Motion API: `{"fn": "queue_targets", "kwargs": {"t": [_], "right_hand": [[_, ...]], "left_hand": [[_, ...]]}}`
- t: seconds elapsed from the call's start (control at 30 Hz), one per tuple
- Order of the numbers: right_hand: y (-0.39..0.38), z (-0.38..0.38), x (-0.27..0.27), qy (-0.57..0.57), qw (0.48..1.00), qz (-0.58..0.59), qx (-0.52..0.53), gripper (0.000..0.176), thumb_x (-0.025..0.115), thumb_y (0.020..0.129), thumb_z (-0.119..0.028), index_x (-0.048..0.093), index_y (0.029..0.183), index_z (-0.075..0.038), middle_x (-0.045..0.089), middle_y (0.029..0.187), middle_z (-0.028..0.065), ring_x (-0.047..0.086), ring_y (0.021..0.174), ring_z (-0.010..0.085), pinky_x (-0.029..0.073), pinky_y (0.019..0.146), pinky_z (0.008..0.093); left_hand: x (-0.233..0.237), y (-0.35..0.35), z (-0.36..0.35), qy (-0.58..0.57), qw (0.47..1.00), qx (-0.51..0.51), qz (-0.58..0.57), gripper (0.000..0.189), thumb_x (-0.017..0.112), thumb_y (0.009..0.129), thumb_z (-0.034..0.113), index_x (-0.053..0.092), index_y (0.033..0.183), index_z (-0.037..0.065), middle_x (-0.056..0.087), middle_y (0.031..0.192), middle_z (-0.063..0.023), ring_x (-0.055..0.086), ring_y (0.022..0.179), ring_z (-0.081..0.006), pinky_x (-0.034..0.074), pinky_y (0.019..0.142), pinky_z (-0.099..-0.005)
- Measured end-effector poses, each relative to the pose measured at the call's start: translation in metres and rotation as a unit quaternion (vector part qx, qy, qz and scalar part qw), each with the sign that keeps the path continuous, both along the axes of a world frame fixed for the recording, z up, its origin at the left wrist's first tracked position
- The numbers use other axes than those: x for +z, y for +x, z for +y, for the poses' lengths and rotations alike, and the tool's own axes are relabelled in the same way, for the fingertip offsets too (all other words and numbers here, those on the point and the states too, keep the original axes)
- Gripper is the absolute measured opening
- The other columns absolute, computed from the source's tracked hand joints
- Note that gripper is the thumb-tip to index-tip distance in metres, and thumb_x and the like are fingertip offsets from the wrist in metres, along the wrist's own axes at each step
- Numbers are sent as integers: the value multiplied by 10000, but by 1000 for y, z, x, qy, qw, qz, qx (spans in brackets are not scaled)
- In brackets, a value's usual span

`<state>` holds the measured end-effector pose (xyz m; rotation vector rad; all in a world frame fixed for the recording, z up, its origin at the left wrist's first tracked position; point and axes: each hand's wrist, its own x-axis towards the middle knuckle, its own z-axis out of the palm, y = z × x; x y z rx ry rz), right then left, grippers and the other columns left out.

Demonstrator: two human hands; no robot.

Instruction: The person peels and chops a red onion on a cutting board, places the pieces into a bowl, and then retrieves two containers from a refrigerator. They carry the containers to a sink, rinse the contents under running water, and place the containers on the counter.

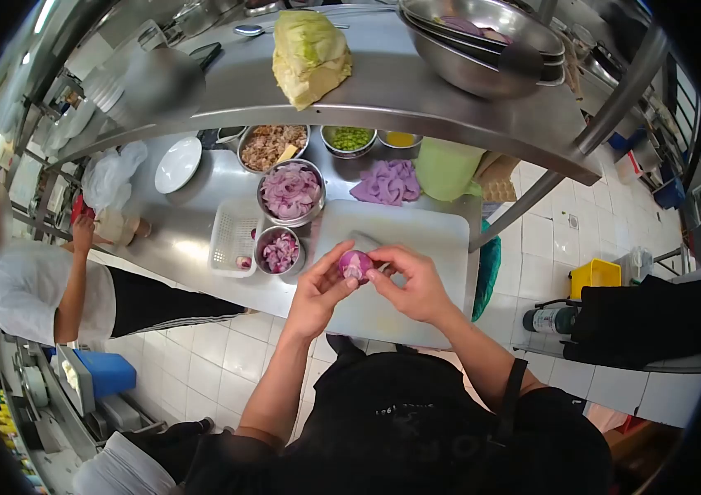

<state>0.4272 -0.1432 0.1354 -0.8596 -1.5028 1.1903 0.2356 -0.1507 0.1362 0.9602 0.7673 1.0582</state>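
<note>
Above a white cutting board, a small red onion is held between my two hands. My left hand has its fingers and thumb closed on the onion's left side. From the right, my right hand pinches the onion with thumb and fingertips. A grey, flat piece like a blade shows behind the onion, mostly hidden by my hands. Left of the board stand a bowl of sliced red onion, a smaller container of chopped red onion and a white perforated basket with onion bits.
A purple cloth and a green container sit behind the board, beside a bowl of green pieces. Overhead, a steel shelf carries a cabbage and stacked metal bowls. A co-worker stands at left.
</note>
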Motion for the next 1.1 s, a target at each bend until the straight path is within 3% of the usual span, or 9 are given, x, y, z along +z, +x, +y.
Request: {"fn": "queue_targets", "kwargs": {"t": [0.03, 0.17, 0.27, 0.53, 0.73, 0.87, 0.97, 1.03, 1.1], "right_hand": [[3, 0, 7, 86, 992, -82, -33, 248, 644, 824, -24, 603, 1068, -1, 622, 977, 118, 619, 783, 190, 525, 642, 286], [13, -3, 16, 145, 980, -122, -62, 255, 649, 772, 0, 612, 1024, 13, 620, 985, 148, 629, 736, 250, 533, 628, 320], [20, 0, 8, 224, 949, -209, -70, 296, 649, 749, 6, 605, 1042, 14, 626, 988, 147, 636, 747, 276, 535, 652, 343], [25, 4, 13, 172, 975, -132, -51, 265, 620, 729, 24, 614, 994, 6, 633, 933, 139, 633, 767, 289, 525, 668, 350], [34, 15, 6, 143, 979, -146, 13, 211, 602, 732, 20, 628, 940, 1, 614, 859, 130, 606, 727, 277, 487, 631, 365], [34, 18, -7, 149, 979, -141, -4, 184, 603, 726, 20, 638, 906, 4, 602, 817, 127, 591, 704, 275, 480, 618, 354], [38, 23, -11, 134, 982, -136, 8, 150, 616, 730, 20, 643, 877, 6, 607, 798, 114, 594, 679, 236, 478, 599, 326], [40, 24, -12, 29, 996, -83, 11, 109, 636, 739, 14, 645, 847, 9, 616, 794, 98, 596, 654, 185, 478, 583, 294], [39, 23, -15, 11, 999, -51, -2, 105, 643, 744, 10, 639, 849, 10, 620, 800, 94, 596, 652, 166, 479, 582, 282]], "left_hand": [[-1, 1, 0, -17, 1000, -10, -16, 550, 617, 861, -19, 418, 1373, 2, 575, 1171, -83, 550, 1062, -141, 449, 922, -293], [-1, 15, 0, -27, 999, -7, -27, 523, 628, 861, -1, 444, 1351, 0, 575, 1161, -77, 554, 1042, -139, 463, 888, -293], [3, 19, -1, 0, 1000, 5, 29, 498, 637, 863, 18, 469, 1330, -4, 576, 1154, -76, 558, 1012, -132, 470, 852, -286], [2, 26, 4, -24, 999, -37, 7, 445, 597, 877, 29, 487, 1304, -30, 612, 1069, -79, 565, 940, -140, 469, 784, -289], [-4, 32, 7, -62, 995, -68, -49, 424, 543, 884, 17, 489, 1302, -29, 611, 1048, -80, 558, 891, -136, 442, 723, -268], [-15, 30, 10, -75, 992, -87, -46, 422, 539, 883, 15, 489, 1300, -29, 604, 1058, -75, 552, 896, -130, 437, 718, -264], [-16, 33, 10, -90, 989, -96, -63, 425, 545, 877, 11, 496, 1298, -15, 599, 1079, -75, 556, 914, -132, 439, 727, -262], [-15, 37, 8, -98, 990, -84, -56, 451, 551, 874, 11, 482, 1319, 10, 594, 1090, -76, 564, 926, -136, 442, 736, -260], [-15, 37, 10, -82, 991, -84, -65, 481, 564, 865, 16, 455, 1333, 6, 595, 1075, -77, 566, 917, -141, 449, 737, -270]]}}
